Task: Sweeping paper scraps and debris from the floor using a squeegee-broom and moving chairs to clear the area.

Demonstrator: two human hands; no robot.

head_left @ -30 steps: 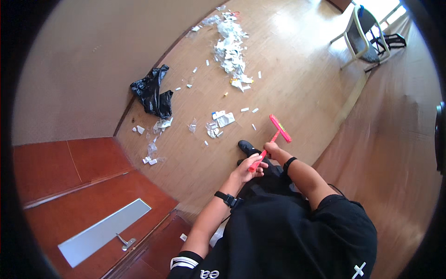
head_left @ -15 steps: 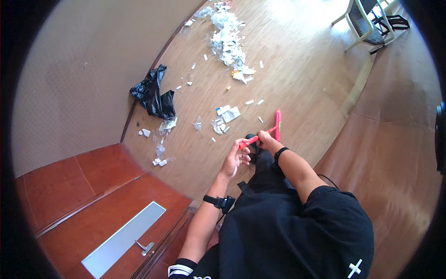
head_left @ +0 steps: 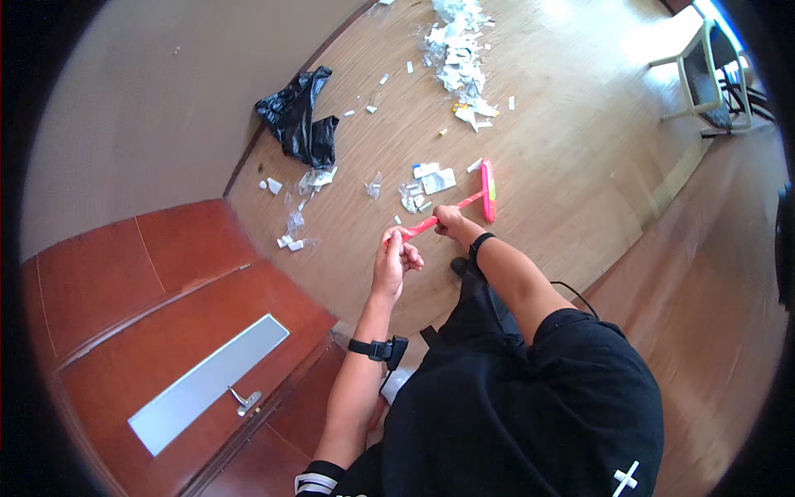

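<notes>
A broom with a red handle (head_left: 422, 227) and a pink head (head_left: 489, 190) slants across in front of me, its head at the floor. My right hand (head_left: 448, 220) is wrapped round the handle partway along. At the handle's near end, my left hand (head_left: 397, 263) grips it between thumb and palm, the other fingers loosely curled. Just left of the broom head lies a small heap of white packaging scraps (head_left: 439, 180). A white scrap (head_left: 474, 166) lies right at the head's far end.
A long heap of paper and plastic litter (head_left: 460, 62) stretches along the far floor. A crumpled black plastic bag (head_left: 300, 116) lies against the wall, with scraps (head_left: 290, 243) nearer me. There is a wooden door (head_left: 199, 389) at near left and a chair (head_left: 704, 79) at far right.
The broom head has moved left, closer to the small heap of scraps. Both hands have shifted left with the handle, and the whole view has turned a little.
</notes>
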